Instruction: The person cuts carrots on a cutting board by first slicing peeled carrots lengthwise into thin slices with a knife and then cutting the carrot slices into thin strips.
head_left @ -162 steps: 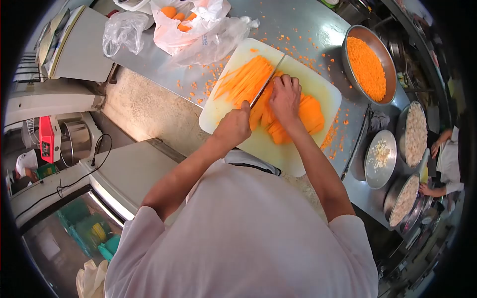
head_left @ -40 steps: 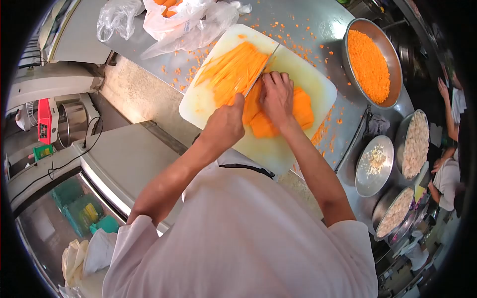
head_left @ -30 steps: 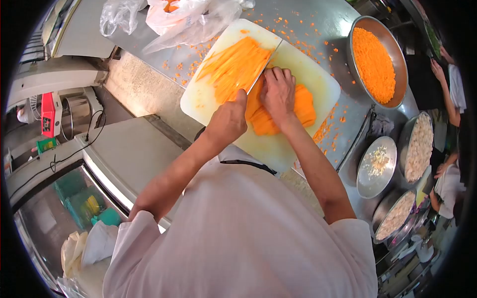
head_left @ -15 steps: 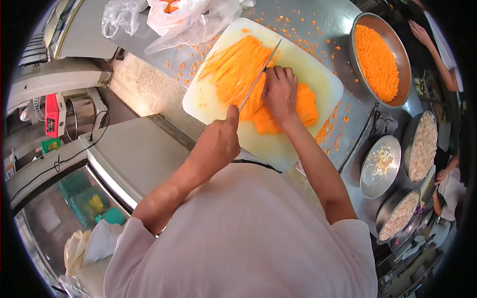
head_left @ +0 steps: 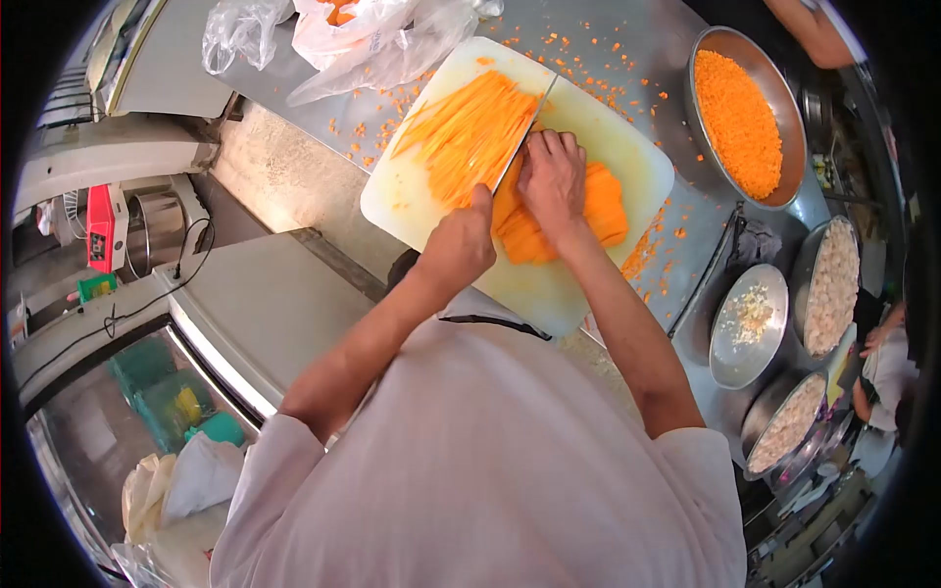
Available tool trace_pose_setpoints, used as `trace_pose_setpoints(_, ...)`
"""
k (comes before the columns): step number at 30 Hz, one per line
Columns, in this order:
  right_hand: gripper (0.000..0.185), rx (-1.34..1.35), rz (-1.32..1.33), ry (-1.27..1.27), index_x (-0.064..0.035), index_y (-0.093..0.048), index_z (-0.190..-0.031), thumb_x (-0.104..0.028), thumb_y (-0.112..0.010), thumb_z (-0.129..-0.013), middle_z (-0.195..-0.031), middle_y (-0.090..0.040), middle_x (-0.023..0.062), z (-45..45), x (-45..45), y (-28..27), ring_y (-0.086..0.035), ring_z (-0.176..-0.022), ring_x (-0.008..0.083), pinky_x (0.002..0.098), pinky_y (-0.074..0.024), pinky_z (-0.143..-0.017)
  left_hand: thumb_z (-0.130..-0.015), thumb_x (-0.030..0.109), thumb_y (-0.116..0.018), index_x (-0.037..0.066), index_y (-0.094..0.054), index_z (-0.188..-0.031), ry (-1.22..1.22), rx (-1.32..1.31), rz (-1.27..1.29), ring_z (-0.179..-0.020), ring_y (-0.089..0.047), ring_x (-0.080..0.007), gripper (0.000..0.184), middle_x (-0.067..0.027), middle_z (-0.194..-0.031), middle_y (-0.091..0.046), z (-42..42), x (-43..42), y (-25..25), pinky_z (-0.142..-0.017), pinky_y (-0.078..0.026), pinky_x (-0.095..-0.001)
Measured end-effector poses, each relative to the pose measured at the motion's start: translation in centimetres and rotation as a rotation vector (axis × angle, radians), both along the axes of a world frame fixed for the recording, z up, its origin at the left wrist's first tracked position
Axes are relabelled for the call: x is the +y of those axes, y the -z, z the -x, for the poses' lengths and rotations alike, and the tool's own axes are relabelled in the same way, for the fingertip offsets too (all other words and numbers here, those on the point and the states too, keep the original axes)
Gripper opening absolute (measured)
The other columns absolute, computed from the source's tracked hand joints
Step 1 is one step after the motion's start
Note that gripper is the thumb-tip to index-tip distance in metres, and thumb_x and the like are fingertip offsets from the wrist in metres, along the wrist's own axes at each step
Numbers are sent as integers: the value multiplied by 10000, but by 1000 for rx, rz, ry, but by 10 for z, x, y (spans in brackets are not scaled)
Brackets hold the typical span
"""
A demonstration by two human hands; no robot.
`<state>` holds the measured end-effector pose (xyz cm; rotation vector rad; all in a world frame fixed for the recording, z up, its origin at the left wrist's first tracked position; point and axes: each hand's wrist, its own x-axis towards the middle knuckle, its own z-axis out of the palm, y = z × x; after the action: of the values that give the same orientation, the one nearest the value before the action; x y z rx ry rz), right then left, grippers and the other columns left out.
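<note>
My left hand (head_left: pixel 461 238) is closed around the handle of a kitchen knife (head_left: pixel 530 127), its long blade pointing away from me across the white cutting board (head_left: pixel 637 186). Curled fingers of my right hand (head_left: pixel 555 176) press on a row of thin carrot slices (head_left: pixel 605 206), with the knuckles beside the blade. On the blade's left side, a fan of cut carrot strips (head_left: pixel 459 137) covers part of the board. The blade's lower edge is hidden among the carrot.
A metal bowl of finely chopped carrot (head_left: pixel 740 122) stands to the right. Nearer are a bowl with pale chopped bits (head_left: pixel 750 338) and two bowls of pale pieces (head_left: pixel 831 284). Plastic bags (head_left: pixel 377 49) lie at the back left; carrot crumbs dot the steel table. A co-worker's arm (head_left: pixel 814 29) shows top right.
My left hand has slid the knife forward and slightly right, closer alongside my right hand's knuckles. My right hand stays nearly still. The co-worker's arm at top right has shifted.
</note>
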<state>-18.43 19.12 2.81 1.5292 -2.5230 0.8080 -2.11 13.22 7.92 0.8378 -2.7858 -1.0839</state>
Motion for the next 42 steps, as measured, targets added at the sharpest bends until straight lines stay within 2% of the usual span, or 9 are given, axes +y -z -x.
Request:
trace_pose_setpoints(4, 252, 17, 69, -5, -25, -610, -978, -21, -619, -726, -915, -566, 98, -2, -4, 2, -519, -913, 282, 404, -419, -785, -756, -70, -479, -129, -366, -1109, 57, -52, -58, -601, -574, -482, 375, -291, -619, -557, -14, 1, -58, -558, -462, -539)
trace_pose_setpoints(8, 256, -9, 31, 18, -23, -600, -982, -14, -613, -726, -910, -564, 100, -2, -3, 2, -517, -909, 287, 409, -419, -792, -740, -80, -493, -134, -368, -1098, 4, -16, -17, -600, -573, -485, 384, -297, -613, -548, -14, 11, 7, -563, -470, -541)
trace_pose_setpoints(14, 235, 16, 88, 4, -31, -592, -949, -15, -625, -717, -920, -563, 101, -1, -3, 2, -517, -915, 287, 412, -423, -790, -745, -72, -496, -94, -384, -1003, 32, -135, -60, -607, -582, -492, 282, -301, -620, -559, -9, 1, -59, -584, -482, -542)
trace_pose_setpoints(17, 235, 4, 39, 15, -31, -595, -950, -16, -629, -719, -914, -563, 100, -1, -3, 3, -520, -910, 290, 411, -423, -788, -744, -73, -496, -78, -381, -979, 3, -58, 34, -605, -581, -496, 262, -304, -621, -560, -18, 11, -1, -581, -481, -546)
trace_pose_setpoints(23, 173, -43, 144, -12, -28, -585, -867, 19, -606, -701, -916, -564, 99, 9, 2, 10, -525, -917, 307, 428, -436, -775, -753, -58, -488, -75, -378, -984, -13, 8, -37, -622, -592, -495, 256, -315, -640, -570, -2, 0, 13, -593, -483, -552)
trace_pose_setpoints(30, 211, 7, 157, -21, -16, -609, -923, 26, -596, -716, -919, -571, 104, 5, 5, 3, -526, -941, 307, 419, -443, -776, -752, -46, -491, -80, -385, -978, 2, -99, -49, -614, -590, -493, 252, -311, -635, -571, -6, 4, -46, -582, -486, -547)
trace_pose_setpoints(36, 253, -4, 40, -18, -10, -627, -972, -1, -602, -720, -949, -575, 103, 6, 8, 2, -517, -950, 302, 405, -440, -817, -738, -57, -497, -75, -395, -965, 19, 60, 73, -593, -583, -494, 250, -308, -621, -568, 11, 1, 5, -576, -484, -556)
trace_pose_setpoints(40, 215, -1, 137, -12, -6, -605, -937, 10, -591, -724, -918, -568, 120, 3, 3, -1, -517, -921, 315, 419, -437, -792, -743, -58, -495, -82, -403, -988, 31, -118, -82, -619, -591, -492, 263, -316, -648, -577, 3, 2, -62, -588, -497, -533)
trace_pose_setpoints(42, 186, 0, 149, 5, -5, -592, -906, 27, -583, -723, -888, -561, 130, 4, 4, -1, -515, -890, 329, 428, -436, -768, -740, -61, -495, -83, -401, -985, 27, -73, -28, -611, -589, -492, 263, -315, -641, -575, -1, 7, -10, -576, -493, -536)
